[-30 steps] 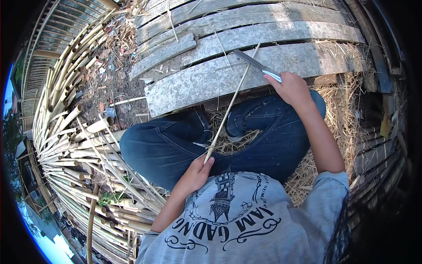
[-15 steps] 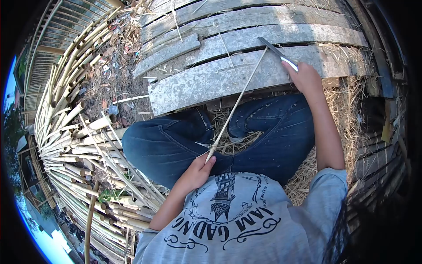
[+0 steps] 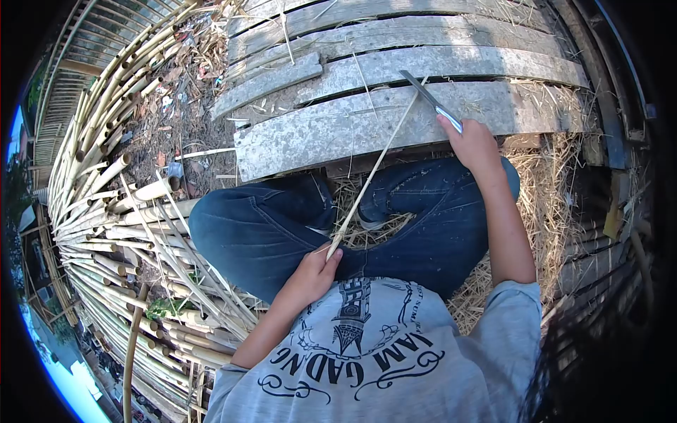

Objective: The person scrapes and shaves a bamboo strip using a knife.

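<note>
My left hand (image 3: 317, 273) rests near my lap with its fingers wrapped round one end of a thin, pale bamboo strip (image 3: 374, 171). From there the strip slants up and right over my crossed legs to the wooden planks. My right hand (image 3: 474, 146) is closed on the handle of a knife (image 3: 424, 92), above the near edge of the planks. Its long dark blade points up and left, crossing the strip close to the far end. Whether the edge touches the strip I cannot tell.
Weathered planks (image 3: 296, 144) form a low platform in front of me, with a loose board (image 3: 268, 86) on top. Many bamboo poles (image 3: 151, 211) are piled at my left. Shavings (image 3: 543, 176) litter the ground at the right.
My right hand and the knife have shifted left and slightly down, the blade now crossing the strip near its far end. My left hand keeps its hold almost in place.
</note>
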Available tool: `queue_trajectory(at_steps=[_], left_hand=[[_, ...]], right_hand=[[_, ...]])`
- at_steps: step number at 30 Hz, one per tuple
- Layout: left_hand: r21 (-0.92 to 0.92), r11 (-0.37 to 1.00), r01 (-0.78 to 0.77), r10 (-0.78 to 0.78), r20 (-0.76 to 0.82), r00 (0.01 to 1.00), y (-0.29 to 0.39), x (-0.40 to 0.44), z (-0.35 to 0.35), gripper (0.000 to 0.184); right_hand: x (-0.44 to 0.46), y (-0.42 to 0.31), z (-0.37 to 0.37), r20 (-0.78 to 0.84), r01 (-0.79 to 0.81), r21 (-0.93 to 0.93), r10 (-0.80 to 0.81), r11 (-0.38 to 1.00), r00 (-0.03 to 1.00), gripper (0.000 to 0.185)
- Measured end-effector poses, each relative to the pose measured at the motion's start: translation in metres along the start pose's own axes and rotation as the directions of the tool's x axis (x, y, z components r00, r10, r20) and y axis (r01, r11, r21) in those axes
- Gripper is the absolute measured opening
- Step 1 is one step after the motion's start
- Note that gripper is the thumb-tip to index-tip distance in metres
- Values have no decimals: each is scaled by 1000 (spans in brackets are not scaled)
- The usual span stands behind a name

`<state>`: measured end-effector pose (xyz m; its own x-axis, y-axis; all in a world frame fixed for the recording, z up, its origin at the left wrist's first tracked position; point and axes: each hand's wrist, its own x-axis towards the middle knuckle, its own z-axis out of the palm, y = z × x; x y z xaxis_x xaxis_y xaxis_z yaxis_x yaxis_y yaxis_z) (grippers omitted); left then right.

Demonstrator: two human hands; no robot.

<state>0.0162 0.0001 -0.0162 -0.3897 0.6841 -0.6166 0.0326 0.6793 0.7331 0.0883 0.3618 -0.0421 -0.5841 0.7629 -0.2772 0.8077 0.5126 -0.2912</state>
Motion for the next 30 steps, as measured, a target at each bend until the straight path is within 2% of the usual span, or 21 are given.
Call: queue_trajectory(at_steps=[1, 3, 5, 8, 11, 13, 16, 19, 22, 25, 26, 30], left_hand=[[26, 1000, 0, 0, -18, 1000, -2, -1, 1, 27], [31, 1000, -7, 8, -40, 999, -5, -1, 3, 26], [38, 999, -12, 14, -54, 998, -5, -1, 6, 25], [98, 995, -1, 11, -97, 995, -3, -2, 10, 23], [173, 984, -32, 56, -135, 989, -6, 0, 14, 22], [265, 963, -50, 95, -160, 983, -11, 1, 17, 21], [360, 933, 14, 50, -166, 985, -11, 0, 20, 21], [404, 914, 16, 51, -153, 987, -9, -1, 19, 20], [406, 914, 7, 65, -165, 984, -10, -3, 20, 20], [408, 913, 3, 72, -167, 983, -9, -5, 19, 20], [404, 915, 7, 69, -173, 982, -10, -4, 18, 20], [384, 923, 3, 68, -171, 983, -9, -1, 20, 20]], right_hand=[[-7, -4, 3, 48, 12, 33, -14, 999, 999, 72], [-28, -12, 12, 44, 69, 101, -74, 993, 996, 70], [-48, -21, 15, 145, 36, 169, -61, 985, 988, 68], [-83, -27, 25, 251, 79, 229, -137, 970, 958, 64], [-121, -36, 32, 312, 191, 283, -279, 940, 908, 63], [-136, -43, 35, 373, 217, 245, -299, 945, 879, 63], [-136, -42, 40, 393, 218, 323, -340, 921, 854, 63], [-126, -39, 33, 388, 293, 240, -368, 926, 845, 65], [-121, -34, 29, 295, 446, 36, -436, 894, 850, 68], [-105, -12, 21, 223, 471, -45, -451, 881, 864, 68], [-102, -12, 15, 237, 414, -50, -392, 909, 889, 66], [-109, -21, 9, 243, 366, -48, -344, 929, 907, 64]])
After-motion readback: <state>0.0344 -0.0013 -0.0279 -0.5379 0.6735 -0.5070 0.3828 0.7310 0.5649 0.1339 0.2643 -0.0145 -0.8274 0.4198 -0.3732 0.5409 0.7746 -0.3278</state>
